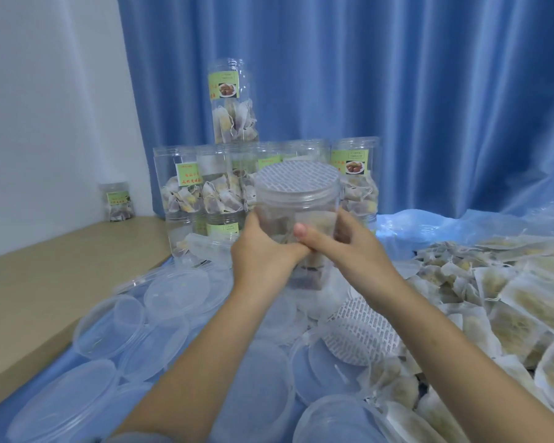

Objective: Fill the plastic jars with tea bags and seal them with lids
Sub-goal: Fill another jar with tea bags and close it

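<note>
Though capped, jar (296, 203) clear plastic

- My left hand (263, 251) and right hand (349, 241) cover the middle of the jar (298, 199); its base is blurred.
- My fingers wrap behind the jar, out of sight.
- The small jar (117, 201) far left has a label too small to read.
- The tea bags (509, 302) run off the right edge.
- My forearms leave the bottom edge.
</note>
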Tool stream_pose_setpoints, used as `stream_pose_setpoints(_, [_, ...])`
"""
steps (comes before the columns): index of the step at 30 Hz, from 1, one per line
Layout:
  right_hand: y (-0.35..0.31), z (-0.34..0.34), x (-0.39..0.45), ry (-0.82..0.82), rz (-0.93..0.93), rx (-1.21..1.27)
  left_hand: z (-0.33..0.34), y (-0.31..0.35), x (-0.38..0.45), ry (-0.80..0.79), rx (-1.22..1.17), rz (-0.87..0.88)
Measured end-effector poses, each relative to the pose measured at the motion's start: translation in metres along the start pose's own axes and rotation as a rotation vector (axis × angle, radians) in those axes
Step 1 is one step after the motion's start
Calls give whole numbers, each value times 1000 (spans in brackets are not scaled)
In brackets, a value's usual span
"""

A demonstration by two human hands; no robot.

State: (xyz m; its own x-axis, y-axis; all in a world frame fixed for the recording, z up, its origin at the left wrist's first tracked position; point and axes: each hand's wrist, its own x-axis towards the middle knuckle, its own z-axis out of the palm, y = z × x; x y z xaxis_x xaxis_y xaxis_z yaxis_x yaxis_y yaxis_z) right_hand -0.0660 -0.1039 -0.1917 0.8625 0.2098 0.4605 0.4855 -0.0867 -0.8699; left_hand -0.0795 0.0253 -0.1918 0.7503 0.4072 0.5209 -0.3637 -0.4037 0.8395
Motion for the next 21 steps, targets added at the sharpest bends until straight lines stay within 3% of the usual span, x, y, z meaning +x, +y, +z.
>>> stream_pose_setpoints(4, [-20,21,14,24,23,12,-41,12,23,-70,9,18])
stream_pose_setpoints(11, [-49,112,29,-150,8,-39,-157,0,43,-213,175,-74])
stream_pose_setpoints(16, [-64,207,40,-251,-36,-59,-242,-25,49,-182,146,-155])
stream_pose_setpoints(21, [-61,287,45,-338,-41,-48,-300,-55,51,-79,377,-124])
